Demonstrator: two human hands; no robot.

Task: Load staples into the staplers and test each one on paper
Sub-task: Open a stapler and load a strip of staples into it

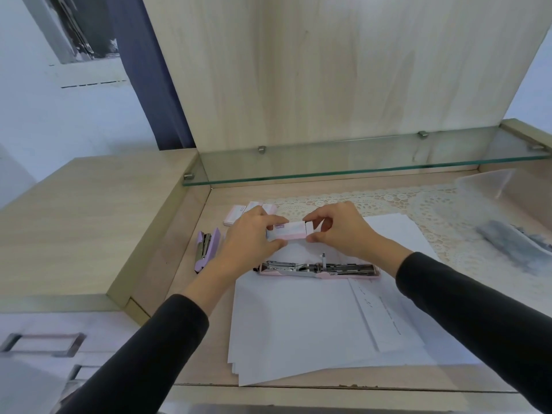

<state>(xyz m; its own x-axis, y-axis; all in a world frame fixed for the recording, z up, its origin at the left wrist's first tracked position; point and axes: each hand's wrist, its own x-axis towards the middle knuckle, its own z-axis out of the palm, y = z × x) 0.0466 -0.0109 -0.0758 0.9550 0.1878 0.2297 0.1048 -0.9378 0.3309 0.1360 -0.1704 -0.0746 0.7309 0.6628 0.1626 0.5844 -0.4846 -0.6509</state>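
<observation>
The wooden surface carried a stack of white paper near its front edge. On the paper's far part lay a pink stapler, swung open flat with its metal channel exposed. A lilac stapler lay left of the paper. Above the open stapler, the left hand pinched a small staple box while the right hand pinched its open right end. More staple boxes lay behind.

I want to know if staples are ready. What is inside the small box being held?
Not visible. The left hand grips the pink-white staple box while the right hand pulls at its end, where only a dark opening shows; the contents are hidden.
</observation>
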